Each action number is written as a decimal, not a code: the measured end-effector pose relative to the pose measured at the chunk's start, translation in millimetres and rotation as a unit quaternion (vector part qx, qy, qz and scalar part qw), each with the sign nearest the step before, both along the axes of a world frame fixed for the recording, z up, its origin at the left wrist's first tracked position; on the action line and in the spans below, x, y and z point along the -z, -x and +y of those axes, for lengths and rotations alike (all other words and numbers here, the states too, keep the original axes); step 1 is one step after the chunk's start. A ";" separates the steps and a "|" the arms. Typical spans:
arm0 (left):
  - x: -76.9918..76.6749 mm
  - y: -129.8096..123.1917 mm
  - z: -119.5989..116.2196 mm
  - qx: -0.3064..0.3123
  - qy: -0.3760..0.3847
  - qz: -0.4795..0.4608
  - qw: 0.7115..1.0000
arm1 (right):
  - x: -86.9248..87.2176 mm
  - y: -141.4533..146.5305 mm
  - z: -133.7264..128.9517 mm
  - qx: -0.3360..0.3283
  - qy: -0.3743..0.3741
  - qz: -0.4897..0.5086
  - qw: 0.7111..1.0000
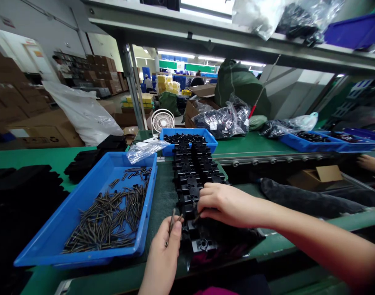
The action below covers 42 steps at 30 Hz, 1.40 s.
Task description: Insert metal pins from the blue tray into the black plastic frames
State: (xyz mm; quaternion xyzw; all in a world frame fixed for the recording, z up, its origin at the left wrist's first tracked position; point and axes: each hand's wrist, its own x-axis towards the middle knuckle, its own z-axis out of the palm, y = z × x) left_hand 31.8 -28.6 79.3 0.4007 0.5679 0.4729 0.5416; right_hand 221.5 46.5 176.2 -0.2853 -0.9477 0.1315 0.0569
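Observation:
My left hand (166, 246) is closed on a few thin metal rods (171, 227), which stick out between thumb and fingers. It is close to the near end of two rows of black plastic parts (190, 190). My right hand (220, 203) is over these rows, its fingers pinched together and pointing down left. A short dark length, seemingly one more rod, shows below its fingertips; the fingers partly hide it. To the left, a blue tray (144, 229) holds a heap of similar rods (104, 221).
Stacked black parts (18, 196) stand left of the tray. A second blue tray (213, 145) with small black pieces sits behind the rows, near a white fan (163, 121). Overhead runs a metal shelf (163, 20). Another person's hand (371, 163) is at the right edge.

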 end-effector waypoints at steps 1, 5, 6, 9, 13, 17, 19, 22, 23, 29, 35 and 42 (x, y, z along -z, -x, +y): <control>1.9 1.6 -1.9 0.012 0.014 -0.010 1.000 | 0.2 -2.3 -0.9 -0.002 -0.018 -0.021 1.000; 7.8 4.7 -8.1 0.010 0.055 -0.047 0.997 | 5.8 -4.2 -2.2 -0.010 -0.053 -0.057 0.997; 8.5 5.1 -8.9 0.009 0.056 -0.051 0.997 | 7.7 -3.6 -2.1 -0.013 -0.057 -0.062 0.996; 9.1 6.8 -9.4 0.015 0.047 -0.037 0.998 | 11.1 -1.6 -1.6 -0.024 -0.065 -0.080 0.994; 10.5 10.1 -9.4 0.026 0.021 0.008 0.999 | 6.1 4.9 -2.7 -0.030 -0.039 -0.075 0.996; 9.8 12.1 -11.4 0.031 -0.011 0.041 0.999 | 1.3 23.5 -3.7 -0.007 0.029 -0.005 1.000; 6.5 12.7 -12.2 0.031 -0.027 0.065 0.997 | 3.0 35.4 -2.8 -0.019 0.052 0.015 0.998; 1.4 14.6 -12.9 0.040 -0.047 0.092 0.994 | 8.5 49.6 -0.1 -0.033 0.054 0.023 0.998; 0.7 15.6 -13.0 0.041 -0.048 0.089 0.994 | 10.4 52.5 1.0 -0.033 0.055 0.026 0.998; 3.6 21.8 -12.8 0.009 -0.011 -0.024 1.000 | 17.4 54.3 7.6 -0.027 0.081 0.043 0.995; -0.2 29.1 -13.5 -0.068 -0.004 -0.087 0.994 | 15.0 57.8 18.6 -0.023 0.077 0.046 0.996; -4.7 30.7 -19.6 -0.089 0.011 -0.128 0.988 | 11.5 121.6 52.6 -0.036 -0.030 0.077 0.996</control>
